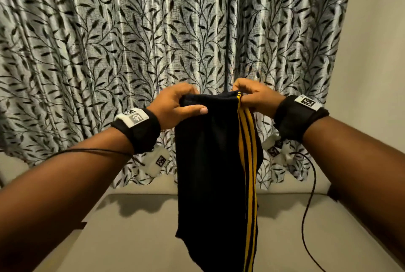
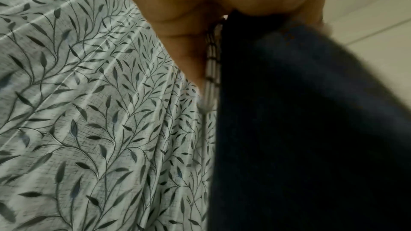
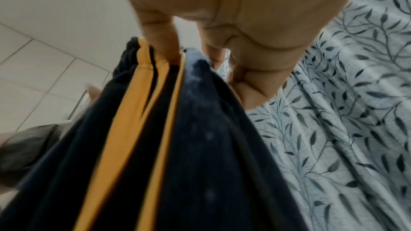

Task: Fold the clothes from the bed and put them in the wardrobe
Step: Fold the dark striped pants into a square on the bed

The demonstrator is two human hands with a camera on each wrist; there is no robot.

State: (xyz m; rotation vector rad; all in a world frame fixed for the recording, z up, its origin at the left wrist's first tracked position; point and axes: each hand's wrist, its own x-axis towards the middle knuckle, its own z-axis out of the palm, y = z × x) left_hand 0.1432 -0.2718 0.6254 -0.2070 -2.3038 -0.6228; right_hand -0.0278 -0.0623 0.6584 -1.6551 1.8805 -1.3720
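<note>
A dark navy garment with yellow side stripes hangs in the air in front of me, held up by its top edge. My left hand grips the top left corner, thumb lying across the front of the cloth. My right hand pinches the top right corner at the striped seam. In the left wrist view the dark cloth fills the right half below my left hand. The right wrist view shows the stripes running down from the fingers of my right hand. The garment's lower end leaves the bottom of the head view.
A grey leaf-patterned curtain hangs close behind the garment. Below it lies a flat beige surface. A plain wall stands at the right. A black cable dangles from my right wrist.
</note>
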